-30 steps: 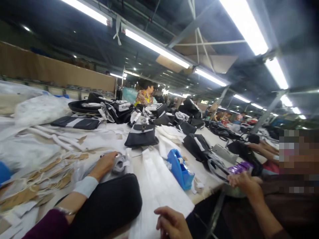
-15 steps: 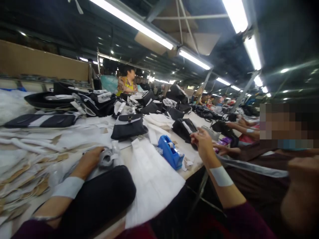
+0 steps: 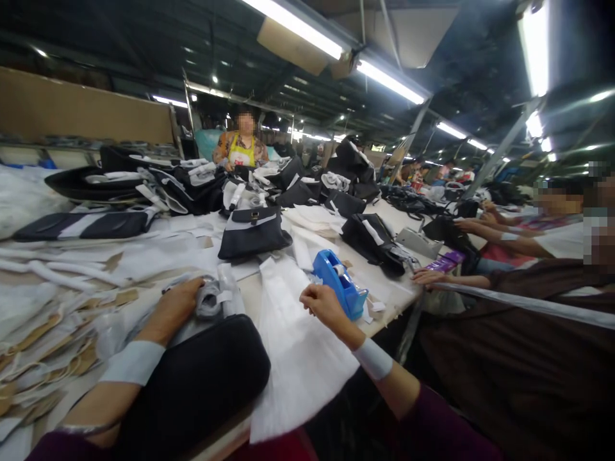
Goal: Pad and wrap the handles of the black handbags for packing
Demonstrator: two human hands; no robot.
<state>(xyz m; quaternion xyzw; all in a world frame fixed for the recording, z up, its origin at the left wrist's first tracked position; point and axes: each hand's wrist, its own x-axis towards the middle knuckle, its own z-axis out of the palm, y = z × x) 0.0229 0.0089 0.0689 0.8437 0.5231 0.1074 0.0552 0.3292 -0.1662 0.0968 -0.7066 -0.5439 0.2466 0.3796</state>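
Note:
A black bag [image 3: 206,378] lies on its side at the front of the table, right below me. My left hand [image 3: 179,306] rests over its far edge, with fingers closed on a grey, plastic-wrapped strap [image 3: 209,301]. To the right, my right hand [image 3: 323,306] hovers above a white foam sheet [image 3: 293,365] with its fingers pinched together. Whatever is in that pinch, if anything, is too small to make out. Just beyond it stands a blue tape dispenser [image 3: 339,285]. Both wrists wear pale bands.
A black handbag [image 3: 254,234] stands past the foam sheet, and another black bag [image 3: 372,243] lies farther right. Bags are heaped behind. Brown paper pieces with cords [image 3: 52,346] cover the left. A co-worker in brown [image 3: 504,339] stretches a clear strip at right; another person [image 3: 240,150] stands opposite.
My right hand has come back leftward and down, from near the co-worker to beside the tape dispenser. My left hand stays on the strap. The co-worker's strip has shifted, and my view has turned slightly.

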